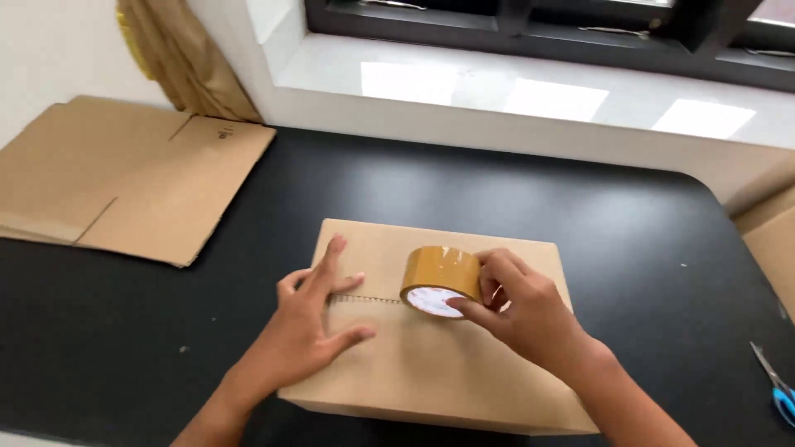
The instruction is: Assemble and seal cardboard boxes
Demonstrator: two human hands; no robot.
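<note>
- Left hand (310, 331): open, flat on the cardboard box (431, 372) at table centre, pinning the tape's serrated end.
- Right hand (522, 310): gripping the tape roll (439, 277) at 3 o'clock; best kept low, aligned with the seam.

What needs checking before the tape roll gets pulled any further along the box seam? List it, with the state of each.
1. Left hand flat on the closed brown cardboard box, pinning the tape end: ok.
2. Right hand gripping the brown packing tape roll: ok.
3. Roll lined up over the box's centre seam: ok.
4. Tape stuck down firmly: cannot tell.
5. Blue-handled scissors close by, at the black table edge: ok.
</note>
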